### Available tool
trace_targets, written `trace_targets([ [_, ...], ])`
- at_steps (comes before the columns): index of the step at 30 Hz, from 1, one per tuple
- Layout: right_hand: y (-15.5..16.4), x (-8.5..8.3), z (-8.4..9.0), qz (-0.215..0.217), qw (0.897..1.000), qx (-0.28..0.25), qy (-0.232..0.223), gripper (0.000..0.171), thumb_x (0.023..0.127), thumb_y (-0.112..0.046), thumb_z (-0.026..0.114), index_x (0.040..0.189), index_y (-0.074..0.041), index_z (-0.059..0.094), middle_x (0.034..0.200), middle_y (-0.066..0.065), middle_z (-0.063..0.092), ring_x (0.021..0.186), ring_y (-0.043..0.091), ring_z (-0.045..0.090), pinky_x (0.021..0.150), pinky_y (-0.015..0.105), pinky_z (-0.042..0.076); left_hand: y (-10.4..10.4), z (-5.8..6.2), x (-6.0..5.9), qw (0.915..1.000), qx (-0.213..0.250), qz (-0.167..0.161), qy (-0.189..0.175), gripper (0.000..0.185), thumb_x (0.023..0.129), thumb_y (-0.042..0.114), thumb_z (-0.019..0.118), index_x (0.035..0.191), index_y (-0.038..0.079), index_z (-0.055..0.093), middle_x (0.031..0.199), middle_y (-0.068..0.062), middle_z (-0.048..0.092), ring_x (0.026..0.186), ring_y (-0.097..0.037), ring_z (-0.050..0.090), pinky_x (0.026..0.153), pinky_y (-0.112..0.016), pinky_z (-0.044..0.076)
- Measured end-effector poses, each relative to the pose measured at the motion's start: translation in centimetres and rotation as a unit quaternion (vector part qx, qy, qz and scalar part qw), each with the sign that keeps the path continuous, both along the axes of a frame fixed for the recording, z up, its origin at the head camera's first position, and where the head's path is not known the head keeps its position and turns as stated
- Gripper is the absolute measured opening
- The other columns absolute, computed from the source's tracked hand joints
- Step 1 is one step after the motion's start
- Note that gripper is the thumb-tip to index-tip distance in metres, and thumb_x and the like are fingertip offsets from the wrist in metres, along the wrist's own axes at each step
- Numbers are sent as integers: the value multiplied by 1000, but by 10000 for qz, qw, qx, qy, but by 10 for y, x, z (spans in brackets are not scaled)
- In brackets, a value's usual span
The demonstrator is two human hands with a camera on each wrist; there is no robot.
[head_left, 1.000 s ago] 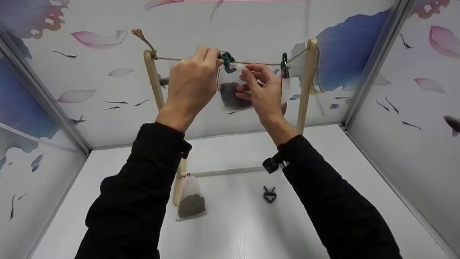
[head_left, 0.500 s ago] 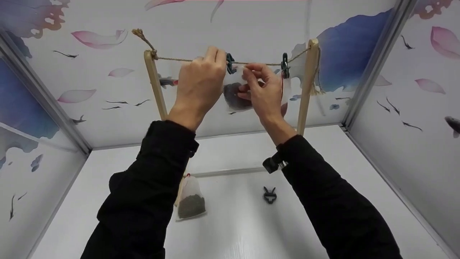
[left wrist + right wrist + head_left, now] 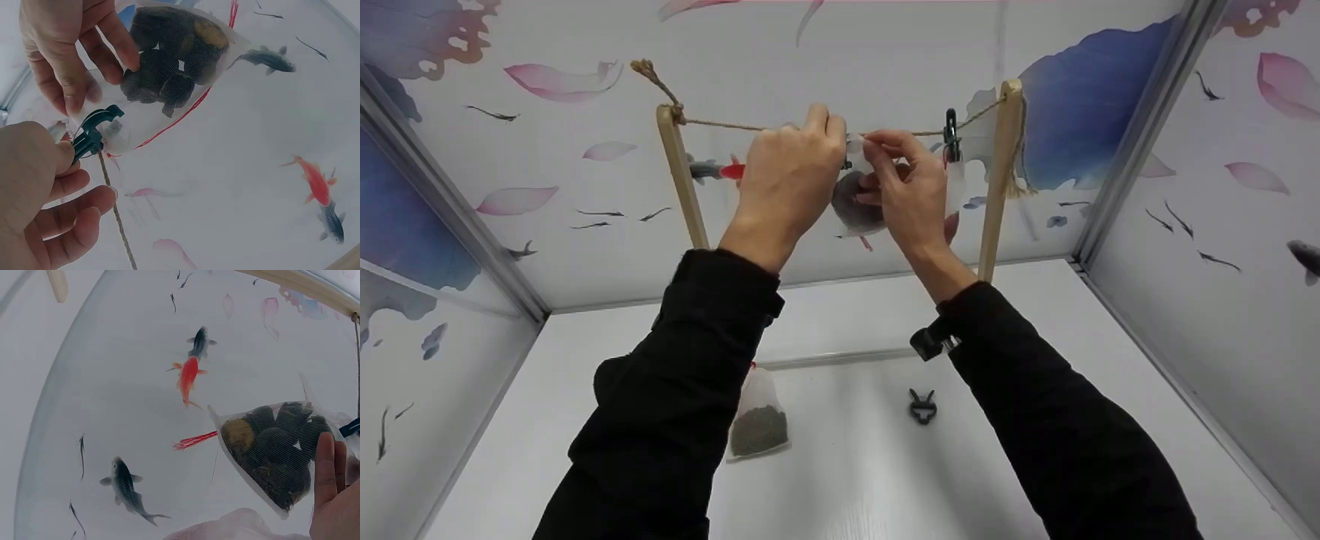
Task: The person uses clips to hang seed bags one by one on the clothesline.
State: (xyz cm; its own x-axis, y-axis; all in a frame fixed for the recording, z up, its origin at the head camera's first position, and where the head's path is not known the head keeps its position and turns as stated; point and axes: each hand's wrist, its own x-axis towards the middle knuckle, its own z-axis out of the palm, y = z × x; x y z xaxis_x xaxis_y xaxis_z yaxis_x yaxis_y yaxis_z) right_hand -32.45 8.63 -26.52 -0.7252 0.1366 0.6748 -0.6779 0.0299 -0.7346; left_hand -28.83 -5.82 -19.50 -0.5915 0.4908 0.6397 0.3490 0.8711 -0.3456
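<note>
Both hands are raised to the twine line [image 3: 720, 124] strung between the two wooden posts of a small rack [image 3: 996, 187]; the left hand [image 3: 787, 180] has its fingers curled and pinches a dark green clip [image 3: 93, 132] at the line, the wrist view showing the clip's open end over the top edge of a mesh bag [image 3: 169, 62], with the twine running down just beside it; the right hand [image 3: 911, 187] holds that same bag, its thumb and fingers pressed against the netting near the top, so the bag of dark lumps hangs tilted between the two hands just under the line; a red drawstring runs along the bag's edge and ends in a red tassel [image 3: 194, 439]; whether the clip has fully bitten onto the bag I cannot tell; farther right on the line, close to the right post, a second dark clip [image 3: 952, 135] pins another pale bag [image 3: 958, 180], mostly hidden behind the right hand; below, on the white counter [image 3: 1035, 315], a third mesh bag [image 3: 757, 420] with grey-green filling lies beside the foot of the left post, partly covered by the left sleeve; a loose black clip [image 3: 922, 406] lies on the counter, well apart from that bag, near the rack's lower crossbar [image 3: 840, 358]; the walls around are printed with fish and petals.
</note>
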Motion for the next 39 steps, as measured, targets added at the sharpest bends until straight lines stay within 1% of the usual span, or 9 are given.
trace_targets([
  [5, -1, 2, 2, -36, 9998, 91, 192, 20, 99, -14, 66, 115, -3, 71, 103, 21, 63, 73, 26, 66, 66, 33, 59, 2, 2, 2, 9995, 37, -13, -305, 18, 103, 4, 46, 106, -3, 62, 100, -15, 61, 62, -30, 62, 56, -41, 54],
  [7, 0, 2, 3, -11, 9998, 82, 166, 19, 99, -15, 66, 115, -4, 71, 103, 19, 63, 74, 26, 66, 67, 33, 60, 1, 3, 2, 9980, 252, -70, -569, 21, 105, 12, 49, 114, -4, 60, 106, -16, 60, 64, -31, 63, 59, -43, 55],
  [11, 1, 1, 2, -6, 9999, 75, 116, 21, 100, -16, 66, 116, -2, 69, 102, 13, 64, 73, 26, 65, 65, 33, 60, -3, 2, 1, 9898, 863, -362, -1070, 42, 108, 31, 50, 131, -4, 55, 117, -18, 59, 72, -37, 67, 67, -47, 57],
  [14, 1, 1, 0, -40, 9998, 123, 157, 24, 100, -16, 65, 118, 0, 68, 100, 10, 65, 72, 25, 64, 64, 34, 59, -6, -1, -2, 9835, 1177, -610, -1230, 46, 108, 33, 50, 137, -3, 53, 119, -19, 60, 75, -38, 66, 70, -47, 57],
  [17, -1, 0, -2, -26, 9998, 138, 171, 24, 101, -16, 64, 118, 0, 67, 99, 10, 64, 72, 26, 64, 63, 34, 59, -8, -4, -4, 9816, 1263, -721, -1235, 48, 108, 33, 49, 139, -3, 53, 121, -19, 60, 76, -38, 66, 71, -47, 57],
  [24, -1, 1, -8, 19, 9998, 164, 61, 21, 102, -16, 62, 119, -3, 65, 100, 14, 62, 72, 25, 62, 64, 32, 59, -11, -10, -4, 9882, 953, -693, -980, 52, 109, 36, 47, 144, -2, 51, 125, -19, 60, 76, -36, 68, 68, -46, 58],
  [28, -1, 0, -13, 43, 9998, 196, -41, 23, 102, -16, 62, 120, -2, 64, 100, 10, 61, 73, 24, 62, 64, 32, 59, -14, -17, -6, 9878, 990, -801, -901, 52, 108, 37, 48, 144, -1, 51, 124, -18, 60, 77, -38, 68, 67, -46, 58],
  [33, -1, 0, -19, 71, 9996, 243, -88, 24, 103, -16, 60, 122, -2, 64, 103, 13, 62, 73, 25, 63, 64, 33, 59, -17, -26, -8, 9872, 1014, -945, -794, 49, 108, 36, 50, 140, -1, 54, 119, -17, 61, 83, -36, 69, 70, -44, 58],
  [39, -1, 1, -24, 70, 9993, 323, -191, 25, 103, -17, 60, 123, -3, 63, 104, 12, 64, 75, 26, 64, 67, 34, 60, -20, -35, -9, 9842, 1156, -1014, -882, 49, 107, 36, 51, 140, 0, 53, 119, -17, 61, 83, -34, 69, 71, -43, 58],
])
